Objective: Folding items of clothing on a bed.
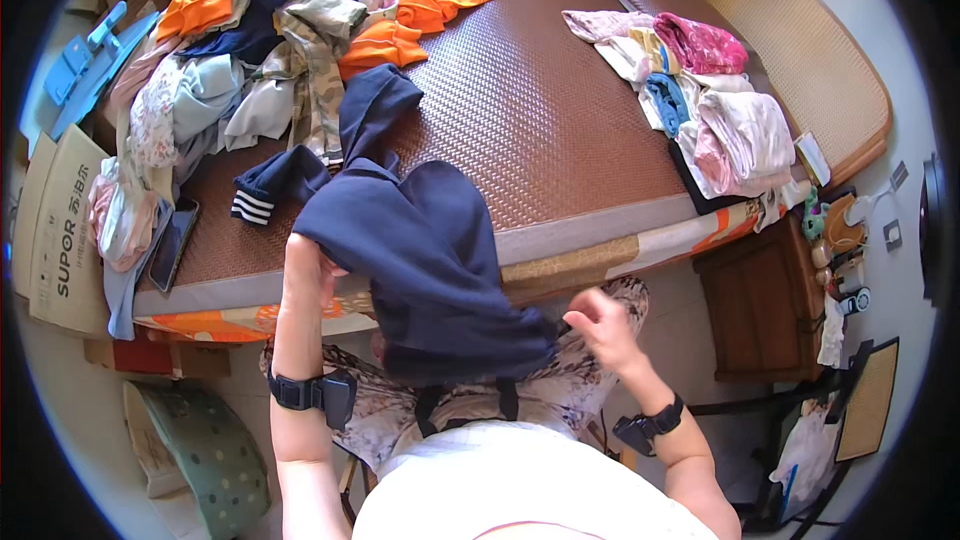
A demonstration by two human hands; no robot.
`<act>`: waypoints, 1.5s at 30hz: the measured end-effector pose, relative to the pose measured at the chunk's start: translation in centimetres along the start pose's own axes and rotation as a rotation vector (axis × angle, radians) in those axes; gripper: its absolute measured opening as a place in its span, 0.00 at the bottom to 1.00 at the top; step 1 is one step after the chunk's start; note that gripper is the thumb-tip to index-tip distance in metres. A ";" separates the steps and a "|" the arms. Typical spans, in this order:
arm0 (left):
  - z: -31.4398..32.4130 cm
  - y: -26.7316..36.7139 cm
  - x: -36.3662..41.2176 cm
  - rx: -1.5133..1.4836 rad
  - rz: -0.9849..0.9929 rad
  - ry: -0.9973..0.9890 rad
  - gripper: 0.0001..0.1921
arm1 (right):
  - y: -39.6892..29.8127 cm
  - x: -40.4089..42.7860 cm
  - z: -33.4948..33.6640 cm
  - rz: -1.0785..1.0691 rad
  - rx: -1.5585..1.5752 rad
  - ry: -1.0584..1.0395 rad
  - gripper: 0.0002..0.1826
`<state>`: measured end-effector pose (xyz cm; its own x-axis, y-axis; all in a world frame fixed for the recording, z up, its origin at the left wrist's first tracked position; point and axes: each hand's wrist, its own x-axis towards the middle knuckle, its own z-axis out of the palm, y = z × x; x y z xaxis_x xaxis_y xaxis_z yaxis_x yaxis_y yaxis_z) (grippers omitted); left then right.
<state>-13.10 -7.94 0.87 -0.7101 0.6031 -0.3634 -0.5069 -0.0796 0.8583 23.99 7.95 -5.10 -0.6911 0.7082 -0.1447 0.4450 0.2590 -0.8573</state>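
A dark navy garment (420, 240) hangs over the front edge of the bed and down across my lap. One of its sleeves or legs, with a white-striped cuff (253, 207), lies on the woven mat. At the garment's left edge, my left hand (324, 274) grips the cloth; its fingers are partly hidden beneath the fabric. My right hand (604, 326) is raised over my right knee, just right of the garment's lower corner. Its thumb stands apart from the curled fingers, with no cloth visible between them.
A loose heap of clothes (300, 37) covers the bed's far left, with a phone (174, 244) near the front edge. Folded clothes (742, 135) are stacked at right. A cardboard box (71, 232) stands left of the bed, a wooden cabinet (761, 300) to the right.
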 end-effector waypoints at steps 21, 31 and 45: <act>-3.5 11.4 1.9 0.007 0.697 -0.223 0.18 | -15.4 4.5 -1.0 -0.206 1.131 0.061 0.14; 9.4 2.2 -9.7 0.641 0.500 -0.401 0.25 | -14.2 3.9 3.1 -0.294 1.072 -0.020 0.16; 6.4 -1.2 -8.0 -0.709 -0.167 -0.663 0.19 | -10.5 10.4 3.2 -0.270 0.543 0.187 0.09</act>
<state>-3.66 -7.56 5.11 -0.2940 0.9558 0.0027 -0.9053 -0.2794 0.3199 10.28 10.52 0.76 -0.6056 0.7799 0.1581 -0.1173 0.1090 -0.9871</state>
